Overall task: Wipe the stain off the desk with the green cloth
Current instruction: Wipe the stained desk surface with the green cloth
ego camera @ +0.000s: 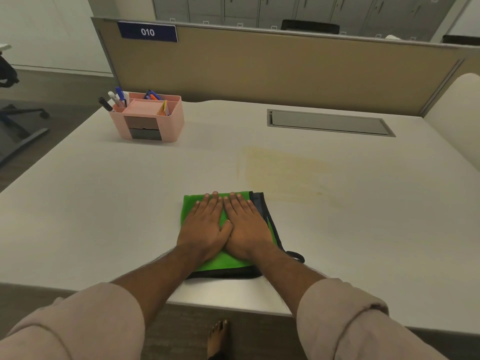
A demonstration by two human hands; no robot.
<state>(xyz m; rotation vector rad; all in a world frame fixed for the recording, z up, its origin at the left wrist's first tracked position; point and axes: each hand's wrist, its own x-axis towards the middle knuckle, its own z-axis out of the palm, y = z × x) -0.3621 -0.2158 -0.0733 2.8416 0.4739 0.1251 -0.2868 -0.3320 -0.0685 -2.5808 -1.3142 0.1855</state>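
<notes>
Green cloth (191, 206) (black-edged) on a white desk (104, 193) with a faint yellowish stain (283, 172); pink organizer (148, 118).

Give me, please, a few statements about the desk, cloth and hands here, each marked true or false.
1. Both hands, left and right, lie flat on the cloth. True.
2. The cloth covers the stain. False: the yellowish stain lies bare, beyond the cloth and to its right.
3. The organiser stands at the far left of the desk. True.
4. The organiser is empty. False: pens stick up from it.
5. The cloth is crumpled into a ball. False: it lies folded flat, with a dark edge showing.
</notes>
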